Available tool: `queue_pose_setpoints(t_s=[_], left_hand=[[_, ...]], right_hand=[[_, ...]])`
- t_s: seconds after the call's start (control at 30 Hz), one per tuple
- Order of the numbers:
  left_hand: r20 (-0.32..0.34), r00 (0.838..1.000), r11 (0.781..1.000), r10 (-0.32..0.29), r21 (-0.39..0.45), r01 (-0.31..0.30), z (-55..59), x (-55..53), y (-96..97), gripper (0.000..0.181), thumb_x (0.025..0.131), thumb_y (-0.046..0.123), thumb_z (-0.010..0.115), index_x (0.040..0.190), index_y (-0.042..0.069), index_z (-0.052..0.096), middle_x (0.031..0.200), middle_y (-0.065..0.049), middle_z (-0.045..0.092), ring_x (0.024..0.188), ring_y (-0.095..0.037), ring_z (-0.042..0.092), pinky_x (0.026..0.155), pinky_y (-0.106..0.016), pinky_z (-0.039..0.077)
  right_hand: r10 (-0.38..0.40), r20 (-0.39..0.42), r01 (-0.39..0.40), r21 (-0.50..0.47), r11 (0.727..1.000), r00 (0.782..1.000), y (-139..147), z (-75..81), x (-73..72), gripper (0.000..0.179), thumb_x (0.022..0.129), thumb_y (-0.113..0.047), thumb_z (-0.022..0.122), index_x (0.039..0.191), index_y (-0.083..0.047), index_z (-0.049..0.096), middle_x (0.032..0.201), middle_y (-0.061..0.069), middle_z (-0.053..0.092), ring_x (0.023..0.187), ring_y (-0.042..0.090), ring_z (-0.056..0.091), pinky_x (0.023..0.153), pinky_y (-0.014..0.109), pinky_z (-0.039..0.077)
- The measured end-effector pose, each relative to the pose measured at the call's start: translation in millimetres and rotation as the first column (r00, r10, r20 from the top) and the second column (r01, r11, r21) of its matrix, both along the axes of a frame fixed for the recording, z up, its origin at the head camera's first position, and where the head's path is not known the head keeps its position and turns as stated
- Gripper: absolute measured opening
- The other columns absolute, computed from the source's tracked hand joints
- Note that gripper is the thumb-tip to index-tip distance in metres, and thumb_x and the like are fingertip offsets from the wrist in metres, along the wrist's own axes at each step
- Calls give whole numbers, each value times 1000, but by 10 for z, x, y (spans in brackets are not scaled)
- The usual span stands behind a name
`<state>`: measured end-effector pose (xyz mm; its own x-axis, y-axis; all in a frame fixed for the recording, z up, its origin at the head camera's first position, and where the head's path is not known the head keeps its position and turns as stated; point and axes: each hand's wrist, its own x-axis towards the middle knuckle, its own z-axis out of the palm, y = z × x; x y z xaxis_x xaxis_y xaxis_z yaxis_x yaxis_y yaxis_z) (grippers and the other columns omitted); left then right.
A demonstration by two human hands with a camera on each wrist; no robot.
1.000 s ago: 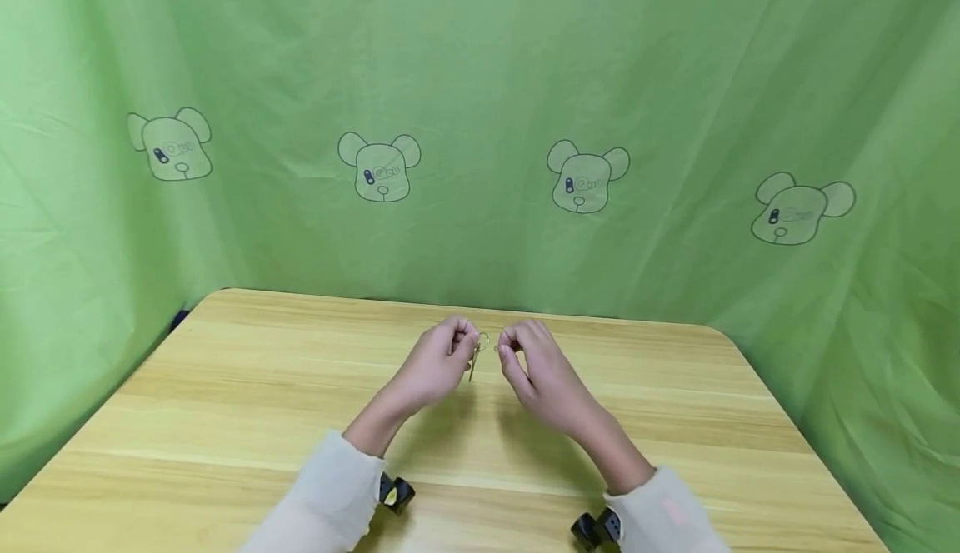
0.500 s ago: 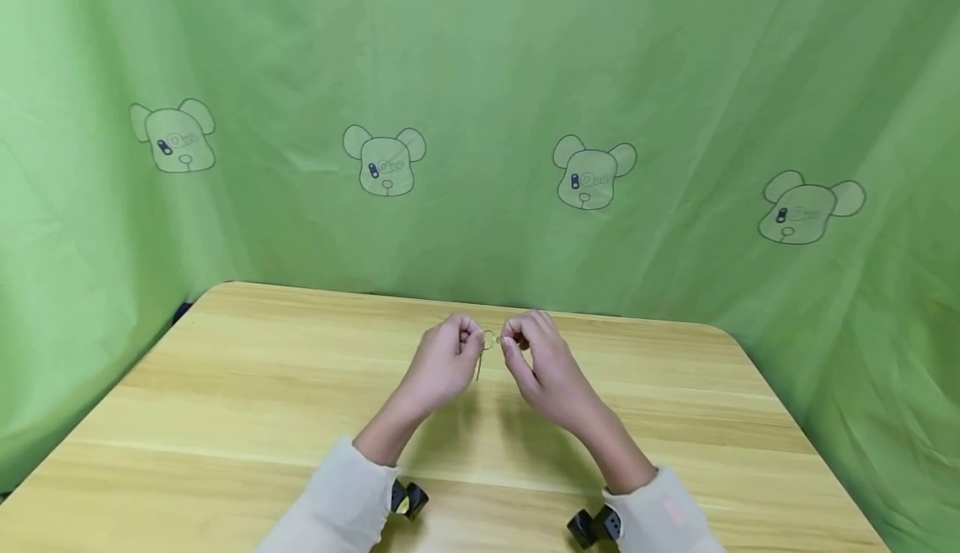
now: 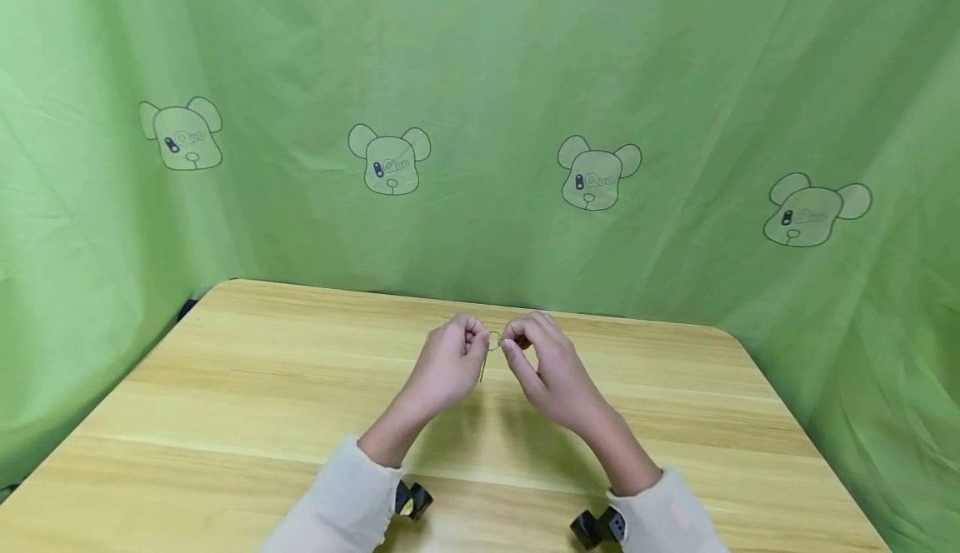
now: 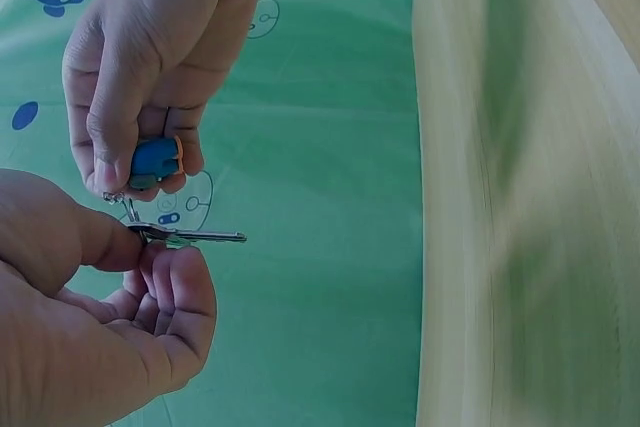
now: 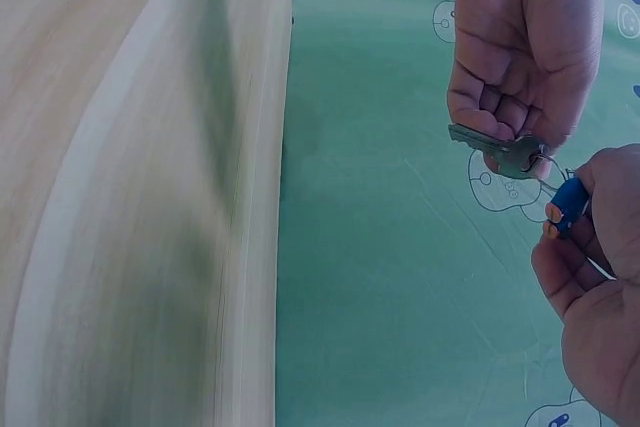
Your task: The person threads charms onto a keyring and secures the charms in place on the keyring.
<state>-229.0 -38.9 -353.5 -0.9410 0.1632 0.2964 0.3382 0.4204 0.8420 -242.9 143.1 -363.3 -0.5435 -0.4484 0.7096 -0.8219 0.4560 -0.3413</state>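
Fingers first: on the left hand [image 3: 450, 361] they're pinched right up on a key [image 5: 505, 152], no real gap there, with the blade sticking out and pointing down at the tabletop [image 3: 225, 386]. The right hand [image 3: 551, 370] has thumb and fingertip nipped together too, on what looks like a small metal link [image 4: 113, 197]. A little blue charm [image 4: 155, 159] with orange bits sits just under that pinch, by the curled fingers; can't tell if they're touching it. A thin wire ring [image 3: 494, 333] spans the small gap between the two hands. It's all up in the air above the tabletop, near the far edge and about midway between the two far corners. Further out you've got pale sleeves [image 3: 333, 499], with a black gadget poking out at each cuff. Past the far edge there's a green curtain [image 3: 480, 53] with cartoon animal heads printed on it.
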Motion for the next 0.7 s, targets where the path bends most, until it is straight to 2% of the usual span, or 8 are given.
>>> queue_pose_setpoints(t_s=[0.7], left_hand=[[2, 1000, 1000, 1, -15, -1, 33, 23, -17, 11, 105, 11, 54, 102, 4, 61, 81, -2, 57, 66, -12, 51, 60, -25, 46]], right_hand=[[-6, 2, 6, 7, 1000, 1000, 21, 4, -4, 10, 96, 2, 64, 98, -8, 61, 96, 0, 59, 94, 14, 55, 79, 38, 53]])
